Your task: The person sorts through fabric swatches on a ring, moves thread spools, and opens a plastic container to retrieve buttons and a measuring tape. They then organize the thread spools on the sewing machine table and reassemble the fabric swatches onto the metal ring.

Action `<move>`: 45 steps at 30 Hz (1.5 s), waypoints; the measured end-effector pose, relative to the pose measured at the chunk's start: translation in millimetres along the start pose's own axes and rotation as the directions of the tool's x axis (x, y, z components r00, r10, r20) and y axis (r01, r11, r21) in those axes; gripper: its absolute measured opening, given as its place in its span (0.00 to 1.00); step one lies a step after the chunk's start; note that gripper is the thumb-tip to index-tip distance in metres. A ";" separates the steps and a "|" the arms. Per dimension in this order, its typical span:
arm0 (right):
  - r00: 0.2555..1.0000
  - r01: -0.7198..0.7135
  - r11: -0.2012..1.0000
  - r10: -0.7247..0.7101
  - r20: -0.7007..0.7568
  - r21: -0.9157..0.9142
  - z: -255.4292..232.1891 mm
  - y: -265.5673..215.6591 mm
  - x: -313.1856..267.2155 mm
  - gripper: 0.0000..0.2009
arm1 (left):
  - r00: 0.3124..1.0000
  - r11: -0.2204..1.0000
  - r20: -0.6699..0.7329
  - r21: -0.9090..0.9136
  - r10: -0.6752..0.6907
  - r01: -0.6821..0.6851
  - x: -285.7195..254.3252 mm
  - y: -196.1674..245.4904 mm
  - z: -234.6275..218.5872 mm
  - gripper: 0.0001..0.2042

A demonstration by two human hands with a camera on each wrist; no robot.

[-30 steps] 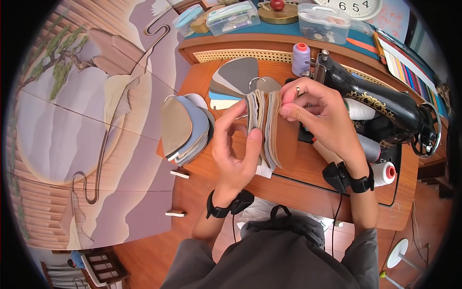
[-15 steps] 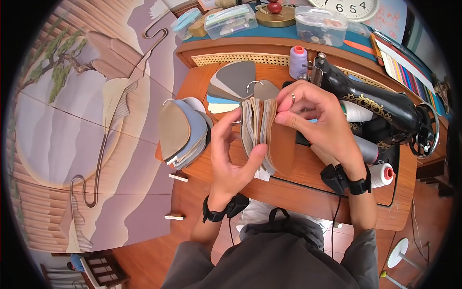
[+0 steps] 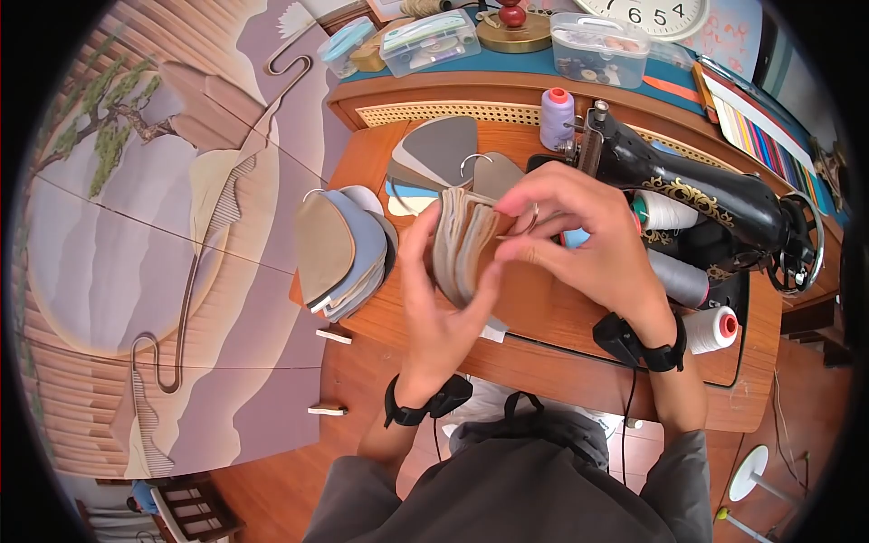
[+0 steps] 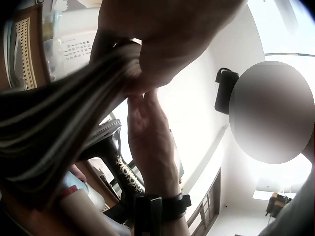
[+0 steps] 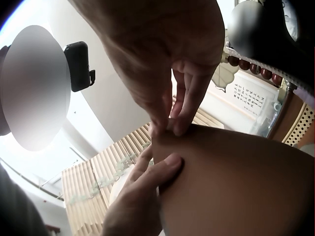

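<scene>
A thick bundle of fabric or leather swatches (image 3: 457, 253) stands between both hands in the head view, its layers fanned. The left hand (image 3: 439, 321) grips it from the left, thumb across the front. At the bundle's right, the right hand (image 3: 588, 249) has thumb and fingertips together at the edge of a brown swatch (image 3: 532, 294). That pinch shows in the right wrist view, where the right hand (image 5: 165, 59) holds the top edge of the brown swatch (image 5: 241, 177) and the left thumb presses its face. Dark layers (image 4: 64, 113) spread from the left hand (image 4: 167, 39) in the left wrist view.
Swatch stacks lie on the wooden table (image 3: 389, 317), one at the left (image 3: 326, 244) and another behind the hands (image 3: 439, 149). A black sewing machine (image 3: 697, 176) and thread spools (image 3: 677, 276) stand at the right. Clear boxes (image 3: 430, 43) sit on the back shelf.
Both hands and the bundle have shifted slightly left and down. The bundle has turned, its layers closer together, and the brown swatch is spread out further on the right.
</scene>
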State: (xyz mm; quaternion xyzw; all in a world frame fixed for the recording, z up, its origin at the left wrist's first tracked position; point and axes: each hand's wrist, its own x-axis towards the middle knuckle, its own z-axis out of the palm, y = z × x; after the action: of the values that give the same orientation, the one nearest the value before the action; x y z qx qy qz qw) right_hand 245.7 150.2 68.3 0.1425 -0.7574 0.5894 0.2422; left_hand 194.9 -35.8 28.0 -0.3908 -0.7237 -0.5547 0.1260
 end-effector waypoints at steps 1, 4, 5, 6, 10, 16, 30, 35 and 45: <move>0.998 0.044 0.999 -0.043 0.043 -0.020 0.2 -1.5 0.3 0.17 | 1.000 1.000 0.000 -0.001 0.001 -0.001 1.3 -0.9 -2.1 0.40; 0.978 0.202 0.951 -0.209 -0.004 -0.232 1.1 -9.9 4.1 0.19 | 0.979 0.915 -0.085 -0.378 -0.188 0.143 12.3 7.3 -10.9 0.37; 0.978 0.203 0.951 -0.210 -0.006 -0.233 4.6 -7.2 4.1 0.19 | 0.979 0.915 -0.083 -0.378 -0.186 0.142 15.3 6.1 -17.4 0.37; 0.978 0.170 0.964 -0.191 -0.088 -0.203 9.7 -1.3 3.4 0.20 | 0.982 0.850 -0.006 -0.502 -0.187 0.158 19.9 3.9 -24.6 0.37; 0.991 -0.105 0.992 0.098 0.096 0.070 5.6 -4.6 -1.5 0.20 | 0.970 0.650 0.134 -0.722 -0.204 0.237 25.8 -10.0 -22.2 0.35; 0.992 -0.126 0.966 0.121 -0.034 -0.225 3.2 -16.0 -5.2 0.13 | 0.993 0.986 -0.051 -0.136 -0.103 0.095 27.0 -21.6 -2.9 0.24; 0.994 -0.108 0.965 0.103 -0.033 -0.240 15.8 6.2 -5.3 0.24 | 0.964 0.918 -0.105 -0.344 -0.246 0.197 12.2 -1.5 3.5 0.20; 0.986 -0.153 0.966 0.164 0.036 -0.209 10.6 5.3 -5.3 0.24 | 0.968 0.944 -0.105 -0.267 -0.230 0.195 11.0 -3.3 2.4 0.19; 0.982 -0.170 0.961 0.183 0.038 -0.217 7.7 3.4 -4.3 0.23 | 0.966 0.928 -0.107 -0.319 -0.235 0.190 7.8 -6.6 1.5 0.09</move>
State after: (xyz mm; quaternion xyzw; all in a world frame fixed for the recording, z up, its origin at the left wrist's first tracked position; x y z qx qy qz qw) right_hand 246.1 143.4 61.8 0.0647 -0.8325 0.5198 0.1805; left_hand 185.5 -31.7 27.6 -0.2837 -0.6560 -0.6973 0.0546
